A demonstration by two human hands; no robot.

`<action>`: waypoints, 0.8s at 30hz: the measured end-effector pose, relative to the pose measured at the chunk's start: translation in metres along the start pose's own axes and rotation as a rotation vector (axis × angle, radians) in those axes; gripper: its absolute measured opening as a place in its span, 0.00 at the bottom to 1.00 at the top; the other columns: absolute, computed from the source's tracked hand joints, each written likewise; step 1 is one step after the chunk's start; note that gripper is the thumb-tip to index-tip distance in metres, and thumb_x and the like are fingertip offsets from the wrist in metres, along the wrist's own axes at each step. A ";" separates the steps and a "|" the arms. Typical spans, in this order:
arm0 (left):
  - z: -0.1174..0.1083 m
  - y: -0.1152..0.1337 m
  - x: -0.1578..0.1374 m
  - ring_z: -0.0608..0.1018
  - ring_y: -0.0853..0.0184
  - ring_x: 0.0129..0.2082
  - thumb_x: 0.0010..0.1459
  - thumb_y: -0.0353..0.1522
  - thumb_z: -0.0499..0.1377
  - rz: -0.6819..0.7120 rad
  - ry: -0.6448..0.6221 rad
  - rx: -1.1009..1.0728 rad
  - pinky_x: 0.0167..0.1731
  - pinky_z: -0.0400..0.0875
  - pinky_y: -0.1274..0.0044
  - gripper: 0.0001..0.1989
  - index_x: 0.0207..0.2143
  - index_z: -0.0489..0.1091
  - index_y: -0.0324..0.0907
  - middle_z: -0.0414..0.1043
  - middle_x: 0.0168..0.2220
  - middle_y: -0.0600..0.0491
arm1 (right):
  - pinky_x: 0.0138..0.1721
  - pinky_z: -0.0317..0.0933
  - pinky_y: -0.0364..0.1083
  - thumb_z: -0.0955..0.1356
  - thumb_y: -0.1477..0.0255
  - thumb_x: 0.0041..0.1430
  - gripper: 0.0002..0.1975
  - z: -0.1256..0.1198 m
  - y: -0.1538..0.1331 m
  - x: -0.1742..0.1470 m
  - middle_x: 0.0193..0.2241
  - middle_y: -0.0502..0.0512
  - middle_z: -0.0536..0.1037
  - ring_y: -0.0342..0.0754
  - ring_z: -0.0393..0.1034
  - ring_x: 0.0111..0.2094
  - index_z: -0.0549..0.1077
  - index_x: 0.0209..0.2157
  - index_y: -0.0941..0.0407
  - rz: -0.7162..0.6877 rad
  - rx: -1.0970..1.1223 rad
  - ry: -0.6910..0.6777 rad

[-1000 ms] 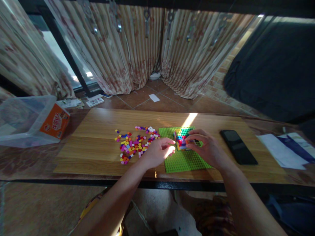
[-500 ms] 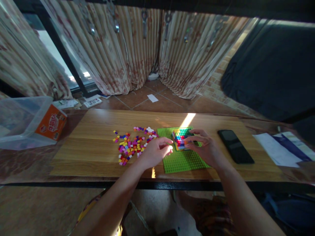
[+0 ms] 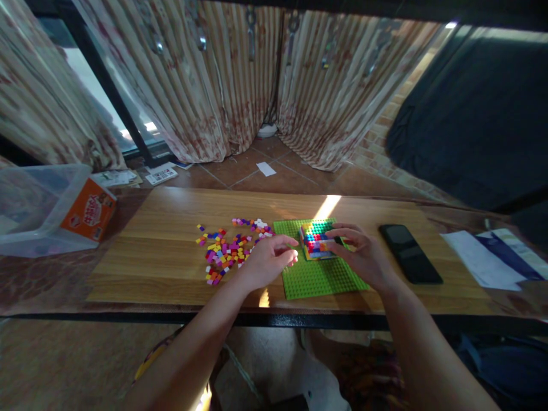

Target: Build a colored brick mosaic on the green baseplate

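A block built of small multicoloured bricks (image 3: 315, 244) sits on the upper part of a green studded baseplate (image 3: 317, 282). My right hand (image 3: 362, 254) reaches over the block's right side, index finger and thumb parted, the tips at or just above its top. No brick shows between them. Left of the block, over the plate's left edge, is my left hand (image 3: 269, 261), its fingers curled in toward the thumb. What it holds, if anything, is hidden. Many loose small bricks (image 3: 226, 251) lie scattered on the wooden table beyond and left of this hand.
A black phone (image 3: 410, 254) lies on the table (image 3: 141, 251) right of the plate. Papers (image 3: 483, 260) are past the table's right end. A clear plastic bin (image 3: 43, 211) with an orange label stands at the left. Curtains (image 3: 240, 97) hang behind.
My right thumb and index finger have spread apart and drawn slightly back from the block's front right part. My left hand stays almost in place.
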State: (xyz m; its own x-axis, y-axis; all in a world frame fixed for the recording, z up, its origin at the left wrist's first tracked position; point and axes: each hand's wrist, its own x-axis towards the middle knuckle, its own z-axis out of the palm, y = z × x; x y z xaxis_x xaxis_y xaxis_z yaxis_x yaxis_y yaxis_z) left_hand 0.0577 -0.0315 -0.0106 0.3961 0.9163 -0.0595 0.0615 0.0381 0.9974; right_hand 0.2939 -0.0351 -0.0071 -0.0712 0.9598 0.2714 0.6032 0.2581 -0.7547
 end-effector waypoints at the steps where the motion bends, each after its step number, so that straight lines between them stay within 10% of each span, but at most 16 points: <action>1: -0.002 0.001 0.000 0.75 0.71 0.26 0.53 0.28 0.58 0.008 0.012 0.007 0.30 0.70 0.76 0.11 0.40 0.72 0.38 0.75 0.26 0.54 | 0.45 0.67 0.57 0.70 0.61 0.54 0.12 0.002 0.000 0.000 0.47 0.57 0.73 0.54 0.69 0.48 0.78 0.38 0.51 0.025 0.012 0.010; 15: -0.030 0.007 -0.007 0.77 0.70 0.28 0.53 0.33 0.60 0.019 0.116 -0.045 0.32 0.72 0.77 0.12 0.40 0.72 0.37 0.75 0.29 0.53 | 0.41 0.67 0.54 0.73 0.63 0.48 0.09 0.017 -0.009 0.003 0.42 0.59 0.73 0.55 0.70 0.45 0.79 0.28 0.54 0.078 -0.059 0.114; 24: -0.093 0.018 -0.020 0.77 0.72 0.28 0.51 0.36 0.62 0.057 0.472 -0.010 0.35 0.72 0.77 0.14 0.39 0.71 0.36 0.76 0.28 0.53 | 0.39 0.66 0.55 0.71 0.61 0.51 0.09 0.014 -0.002 0.002 0.40 0.57 0.75 0.55 0.71 0.41 0.78 0.28 0.52 -0.009 -0.143 0.127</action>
State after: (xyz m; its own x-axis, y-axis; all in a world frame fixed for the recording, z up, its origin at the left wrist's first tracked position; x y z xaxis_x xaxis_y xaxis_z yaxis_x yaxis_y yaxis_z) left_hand -0.0340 -0.0124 0.0119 -0.0609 0.9980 0.0187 0.0416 -0.0162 0.9990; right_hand 0.2814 -0.0318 -0.0130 0.0179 0.9337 0.3577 0.7104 0.2399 -0.6616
